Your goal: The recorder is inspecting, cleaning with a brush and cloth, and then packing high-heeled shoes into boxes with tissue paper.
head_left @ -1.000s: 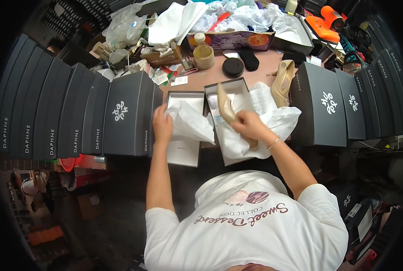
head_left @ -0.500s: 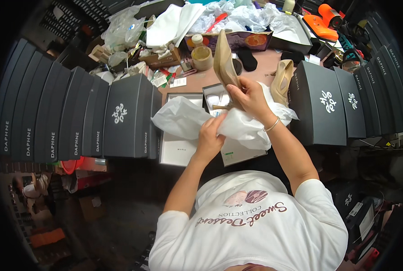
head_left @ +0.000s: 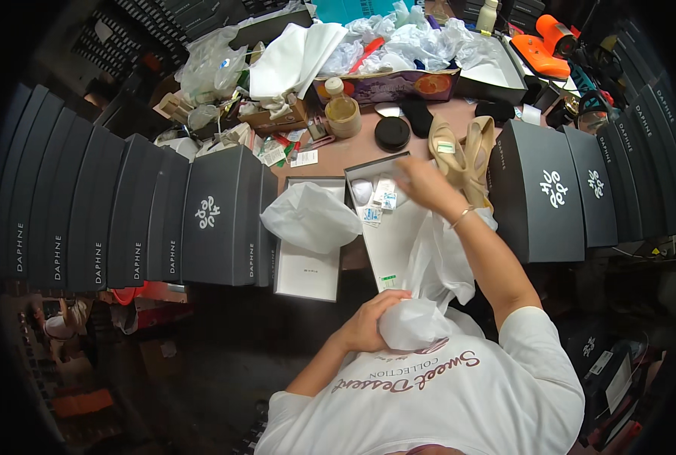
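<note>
L hand [head_left: 370, 324] has its grip closed on crumpled white tissue [head_left: 414, 324], held vs. shirt; R hand [head_left: 427, 186], blurred, is over far end of open shoebox [head_left: 391, 246], grip can't be made out. Small packets [head_left: 372, 214] in box; beige shoes [head_left: 450, 165] just beyond R hand on pink surface [head_left: 329, 157], nr dark boxes [head_left: 536, 216] at R
</note>
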The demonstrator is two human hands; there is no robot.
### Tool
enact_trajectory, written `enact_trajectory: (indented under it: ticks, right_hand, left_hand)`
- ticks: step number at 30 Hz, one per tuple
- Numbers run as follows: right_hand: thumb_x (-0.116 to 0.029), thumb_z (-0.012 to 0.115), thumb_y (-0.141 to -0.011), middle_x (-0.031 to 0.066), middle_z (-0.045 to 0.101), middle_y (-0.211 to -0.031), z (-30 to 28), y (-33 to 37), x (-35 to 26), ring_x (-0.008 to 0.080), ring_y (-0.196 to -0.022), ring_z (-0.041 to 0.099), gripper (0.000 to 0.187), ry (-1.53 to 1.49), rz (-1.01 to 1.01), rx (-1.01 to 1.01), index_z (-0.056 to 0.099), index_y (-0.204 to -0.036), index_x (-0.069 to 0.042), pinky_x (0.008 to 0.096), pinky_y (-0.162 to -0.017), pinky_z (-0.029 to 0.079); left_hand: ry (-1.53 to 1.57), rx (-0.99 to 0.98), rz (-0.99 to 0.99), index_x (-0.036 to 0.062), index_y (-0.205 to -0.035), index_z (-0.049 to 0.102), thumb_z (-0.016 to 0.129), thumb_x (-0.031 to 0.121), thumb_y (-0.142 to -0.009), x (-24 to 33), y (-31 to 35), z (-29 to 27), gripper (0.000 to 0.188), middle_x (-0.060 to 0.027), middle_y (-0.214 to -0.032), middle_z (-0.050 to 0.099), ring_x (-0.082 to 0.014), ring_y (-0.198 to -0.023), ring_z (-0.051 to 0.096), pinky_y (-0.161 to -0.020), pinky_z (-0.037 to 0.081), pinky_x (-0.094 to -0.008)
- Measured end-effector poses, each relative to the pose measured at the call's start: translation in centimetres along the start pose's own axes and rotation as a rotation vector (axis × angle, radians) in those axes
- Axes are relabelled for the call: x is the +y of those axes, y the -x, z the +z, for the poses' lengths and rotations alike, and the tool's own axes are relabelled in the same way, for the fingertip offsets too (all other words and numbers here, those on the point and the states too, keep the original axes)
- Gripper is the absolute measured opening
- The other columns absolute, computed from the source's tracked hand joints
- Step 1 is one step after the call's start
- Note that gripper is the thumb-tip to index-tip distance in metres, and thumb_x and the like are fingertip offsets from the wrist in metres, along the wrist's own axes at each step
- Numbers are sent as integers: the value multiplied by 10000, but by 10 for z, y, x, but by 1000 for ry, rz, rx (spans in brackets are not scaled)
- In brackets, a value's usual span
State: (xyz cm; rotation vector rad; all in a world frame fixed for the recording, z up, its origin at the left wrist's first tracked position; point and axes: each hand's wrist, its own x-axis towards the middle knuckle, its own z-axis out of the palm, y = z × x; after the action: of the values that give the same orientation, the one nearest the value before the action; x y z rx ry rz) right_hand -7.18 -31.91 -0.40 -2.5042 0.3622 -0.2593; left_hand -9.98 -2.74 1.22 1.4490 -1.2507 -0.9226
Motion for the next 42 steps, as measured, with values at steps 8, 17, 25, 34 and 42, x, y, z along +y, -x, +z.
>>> enact_trajectory:
  ticks: [8, 17, 25, 34, 42]
  right_hand:
    - [-412, 825, -624, 216, 377, -1376, 105, -8, -5, 414, -1273, 357, 956, 375, 65, -249, 337, -1436, -283, 613, -924, 388]
    - [-153, 549, -816, 153, 598, -1024, 123, -21, 33, 357, -1015, 563, 204, 274, -36, -73, 634, -983, -71, 500, -770, 500]
    - [-249, 710, -805, 201, 610, -1101, 35, -30, 23, 386, -1015, 590, 376, -85, -184, 24, 631, -1073, 3, 417, -896, 472]
    - [-338, 752, -744, 137, 671, -937, -52, 99, 5, 310, -912, 629, 354, 180, -162, -274, 685, -950, -58, 415, -865, 449]
    - [-160, 647, -809, 176, 638, -872, -57, 87, -18, 345, -844, 607, 169, -65, -161, -29, 648, -884, -9, 436, -768, 472]
  left_hand:
    - [-183, 134, -21, -3, -1064, 595, 810, 114, -630, -28, -11, 12, 498, -162, -1113, 597, -320, -1019, 615, -887, 498, -363]
    - [-99, 286, 28, -6, -1002, 624, 824, 142, -625, -20, -11, -5, 452, -170, -1100, 623, -301, -1021, 623, -888, 487, -356]
    - [317, 685, 33, 0, -1086, 603, 653, 62, -807, -16, 21, -24, 291, -197, -1204, 588, -278, -1122, 571, -950, 450, -360]
    - [1115, 915, 196, 48, -1274, 502, 641, 202, -845, -54, 38, -70, 477, -121, -1269, 563, -272, -1207, 521, -993, 448, -471]
    - [156, 726, -382, -6, -1245, 523, 363, 662, -921, -28, 94, -99, 760, -154, -1077, 623, -233, -1055, 568, -954, 412, -380]
